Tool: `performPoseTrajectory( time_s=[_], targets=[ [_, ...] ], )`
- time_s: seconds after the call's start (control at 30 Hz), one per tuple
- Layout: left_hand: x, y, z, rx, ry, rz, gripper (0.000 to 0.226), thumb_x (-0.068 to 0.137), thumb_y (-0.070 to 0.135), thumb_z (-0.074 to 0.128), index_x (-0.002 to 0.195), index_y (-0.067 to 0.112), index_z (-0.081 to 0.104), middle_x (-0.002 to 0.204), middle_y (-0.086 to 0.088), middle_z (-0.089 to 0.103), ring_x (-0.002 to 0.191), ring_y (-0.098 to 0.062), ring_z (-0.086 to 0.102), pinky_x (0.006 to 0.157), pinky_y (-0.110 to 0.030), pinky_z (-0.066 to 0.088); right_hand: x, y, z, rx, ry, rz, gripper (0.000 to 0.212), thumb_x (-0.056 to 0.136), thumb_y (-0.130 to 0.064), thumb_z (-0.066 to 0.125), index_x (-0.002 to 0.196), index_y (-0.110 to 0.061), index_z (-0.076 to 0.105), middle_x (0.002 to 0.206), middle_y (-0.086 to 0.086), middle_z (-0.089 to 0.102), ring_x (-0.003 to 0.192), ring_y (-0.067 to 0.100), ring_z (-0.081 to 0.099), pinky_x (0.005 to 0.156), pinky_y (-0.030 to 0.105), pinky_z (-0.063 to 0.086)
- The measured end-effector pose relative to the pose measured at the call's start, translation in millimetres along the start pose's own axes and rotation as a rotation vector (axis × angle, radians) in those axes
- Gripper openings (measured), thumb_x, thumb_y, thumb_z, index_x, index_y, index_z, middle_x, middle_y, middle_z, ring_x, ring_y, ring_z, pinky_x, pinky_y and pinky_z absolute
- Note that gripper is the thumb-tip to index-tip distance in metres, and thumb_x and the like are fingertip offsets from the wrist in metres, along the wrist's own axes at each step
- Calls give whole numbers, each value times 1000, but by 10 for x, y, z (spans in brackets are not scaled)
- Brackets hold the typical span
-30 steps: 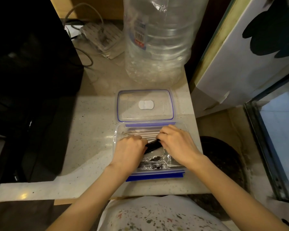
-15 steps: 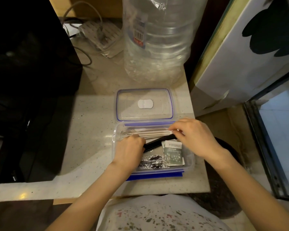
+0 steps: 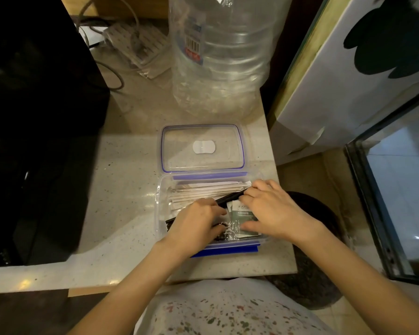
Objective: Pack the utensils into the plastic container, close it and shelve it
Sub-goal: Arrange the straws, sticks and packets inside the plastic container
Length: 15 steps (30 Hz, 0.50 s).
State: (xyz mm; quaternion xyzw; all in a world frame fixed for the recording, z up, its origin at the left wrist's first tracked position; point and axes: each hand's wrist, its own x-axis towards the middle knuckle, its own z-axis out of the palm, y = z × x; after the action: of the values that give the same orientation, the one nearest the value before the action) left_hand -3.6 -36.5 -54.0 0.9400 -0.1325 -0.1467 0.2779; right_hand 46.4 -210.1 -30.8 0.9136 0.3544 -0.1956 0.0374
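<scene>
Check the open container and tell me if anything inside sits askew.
The black utensil lies diagonally across the container, over the paper-wrapped sticks that run lengthwise. The left hand and right hand hold its ends. The lid lies flat behind.

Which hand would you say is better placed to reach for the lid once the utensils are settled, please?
Probably the right hand: it lies farther back in the container, nearer the lid behind it, while the left hand sits nearer the front, over the black utensil.
</scene>
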Motion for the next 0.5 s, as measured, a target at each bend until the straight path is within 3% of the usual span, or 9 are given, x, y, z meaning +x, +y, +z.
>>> performPoseTrajectory(
  time_s=[0.2, 0.5],
  targets=[
    [49, -61, -2, 49, -173, -88, 18, 83, 17, 67, 100, 19, 72, 99, -4, 73, 92, -19, 66, 82, -36, 56, 39, 4, -26, 47, -25, -7, 47, 85, -50, 51, 121, -20, 53, 122, 0, 54, 116, 18, 36, 101, 37, 29],
    [75, -9, -4, 278, -171, -191, 17, 85, 17, 63, 101, 18, 67, 105, -9, 68, 97, -29, 62, 80, -37, 54, 41, 52, -48, 98, 3, -42, 30, 87, -33, 55, 115, -22, 53, 117, -4, 57, 111, 16, 39, 96, 35, 31]
  ],
)
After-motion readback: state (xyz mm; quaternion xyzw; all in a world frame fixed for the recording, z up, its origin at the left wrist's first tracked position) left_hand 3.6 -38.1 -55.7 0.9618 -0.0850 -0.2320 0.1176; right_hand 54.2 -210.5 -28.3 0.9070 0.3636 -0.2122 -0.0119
